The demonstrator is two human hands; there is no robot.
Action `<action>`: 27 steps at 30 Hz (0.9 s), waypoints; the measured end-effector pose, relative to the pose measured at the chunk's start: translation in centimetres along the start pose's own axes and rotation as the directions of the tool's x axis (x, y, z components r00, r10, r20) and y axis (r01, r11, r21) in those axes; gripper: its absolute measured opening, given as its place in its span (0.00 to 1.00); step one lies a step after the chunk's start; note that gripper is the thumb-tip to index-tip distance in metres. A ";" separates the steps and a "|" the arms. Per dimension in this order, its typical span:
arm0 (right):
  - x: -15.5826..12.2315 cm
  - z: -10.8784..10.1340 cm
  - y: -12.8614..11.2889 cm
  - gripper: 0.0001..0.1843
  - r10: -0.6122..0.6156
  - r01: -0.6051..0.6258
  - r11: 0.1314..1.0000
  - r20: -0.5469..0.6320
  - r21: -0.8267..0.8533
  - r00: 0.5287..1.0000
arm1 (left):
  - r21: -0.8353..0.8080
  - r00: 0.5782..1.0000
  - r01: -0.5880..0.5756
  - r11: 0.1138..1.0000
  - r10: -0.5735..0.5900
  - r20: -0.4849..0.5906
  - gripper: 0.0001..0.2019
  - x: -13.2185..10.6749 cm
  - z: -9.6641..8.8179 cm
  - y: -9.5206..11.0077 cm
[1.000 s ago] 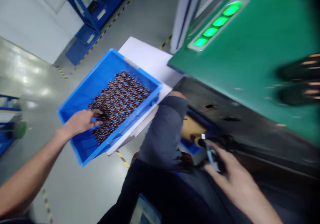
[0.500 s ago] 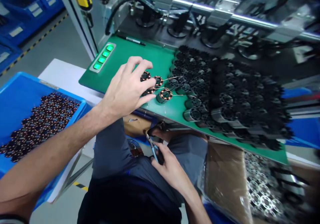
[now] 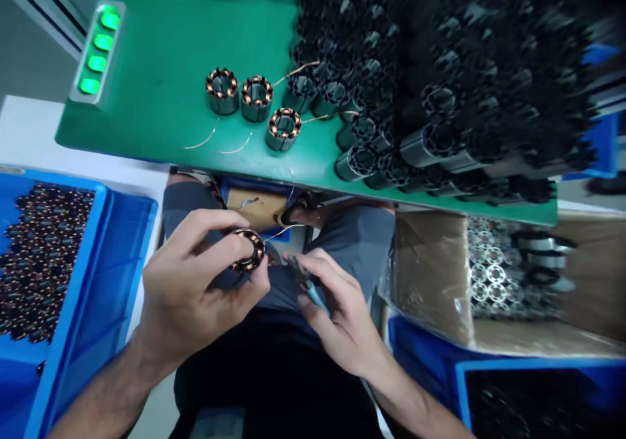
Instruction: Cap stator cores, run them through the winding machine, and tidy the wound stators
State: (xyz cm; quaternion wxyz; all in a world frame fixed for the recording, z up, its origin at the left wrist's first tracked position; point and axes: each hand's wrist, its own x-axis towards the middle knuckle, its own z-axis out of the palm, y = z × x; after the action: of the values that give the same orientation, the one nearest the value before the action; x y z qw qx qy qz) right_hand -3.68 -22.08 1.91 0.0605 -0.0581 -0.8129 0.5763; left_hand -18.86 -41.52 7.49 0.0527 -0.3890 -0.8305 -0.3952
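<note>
My left hand (image 3: 205, 269) is closed around a copper-wound motor stator (image 3: 250, 250), held above my lap. A loose wire end (image 3: 283, 230) sticks out of it toward the right. In my right hand (image 3: 337, 308) is a pair of wire cutters (image 3: 308, 284) with blue handles; its jaws point up and left, close to the stator but apart from it. On the green work surface (image 3: 161, 54) ahead stand three more wound stators, the left one (image 3: 222, 91), the middle one (image 3: 257, 98) and the front one (image 3: 283, 129), with thin wire ends trailing from them.
Stacks of black unwound stator cores (image 3: 362, 126) fill the right of the green surface. To the left, a blue bin (image 3: 115, 250) holds many wound stators. A lined box (image 3: 430, 276) of metal rings stands at right, and green lit buttons (image 3: 96, 64) sit at far left.
My left hand has taken a stator from the group on the green surface and brought it down over my lap. The cutters have come up beside it. My view has tilted downward.
</note>
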 end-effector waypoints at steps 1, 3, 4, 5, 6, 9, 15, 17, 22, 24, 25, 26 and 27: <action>0.4 0.0 -0.5 0.35 -0.012 0.011 1.000 0.027 0.021 1.000 | 0.007 1.000 0.015 1.000 -0.015 0.001 0.09 -0.4 0.2 -0.1; 0.9 0.1 -0.9 0.35 -0.023 0.021 0.999 0.057 0.042 0.998 | 0.013 1.000 0.030 0.999 -0.030 -0.004 0.09 -0.9 0.4 -0.6; 1.1 0.3 -0.9 0.35 -0.024 0.021 0.999 0.064 0.047 0.998 | 0.016 0.999 0.032 0.999 -0.032 -0.009 0.10 -1.0 0.4 -0.7; 1.2 0.4 -0.9 0.35 -0.020 0.017 0.999 0.066 0.049 0.998 | 0.014 0.999 0.031 0.999 -0.031 -0.017 0.10 -1.1 0.3 -0.9; 1.2 0.6 -0.7 0.35 -0.013 0.009 0.999 0.070 0.051 0.997 | 0.009 0.999 0.033 0.999 -0.033 -0.022 0.11 -1.1 0.3 -1.0; 1.2 1.0 -0.4 0.32 0.028 -0.034 0.997 0.082 0.070 0.996 | -0.022 0.999 0.044 0.999 -0.045 -0.026 0.12 -1.4 0.1 -1.2; 1.2 1.2 -0.8 0.31 0.010 -0.019 0.993 0.076 0.118 0.997 | -0.076 0.998 0.064 0.995 -0.064 0.005 0.10 -2.0 0.1 -1.3; 1.2 1.3 -0.9 0.33 0.007 -0.013 0.996 0.068 0.092 0.998 | -0.086 0.998 0.055 0.995 -0.055 0.000 0.10 -2.1 0.1 -1.3; 1.1 1.9 -0.6 0.37 -0.044 0.042 0.994 0.019 0.104 0.999 | -0.077 0.999 0.023 0.997 -0.026 -0.030 0.12 -2.2 0.2 -1.2; 1.2 2.2 -0.3 0.39 -0.056 0.054 0.989 0.007 0.136 0.998 | -0.068 0.999 0.018 0.998 -0.020 -0.038 0.12 -2.3 0.3 -1.4; 1.3 2.3 -0.1 0.38 -0.051 0.049 0.987 0.009 0.150 0.999 | -0.067 0.999 0.024 0.997 -0.027 -0.044 0.12 -2.3 0.3 -1.5; 1.5 2.4 0.1 0.37 -0.037 0.035 0.987 0.012 0.157 0.999 | -0.078 0.998 0.040 0.996 -0.044 -0.052 0.13 -2.4 0.4 -1.8; 1.6 2.5 0.3 0.36 -0.018 0.017 0.988 0.008 0.154 1.000 | -0.109 0.996 0.070 0.992 -0.076 -0.052 0.13 -2.5 0.6 -2.0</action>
State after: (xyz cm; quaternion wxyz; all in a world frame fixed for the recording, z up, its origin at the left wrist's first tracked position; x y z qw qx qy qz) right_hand -5.69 -23.99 0.84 0.0658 -0.0434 -0.7669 0.6369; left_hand -18.43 -43.42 4.87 0.0404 -0.3494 -0.8200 -0.4516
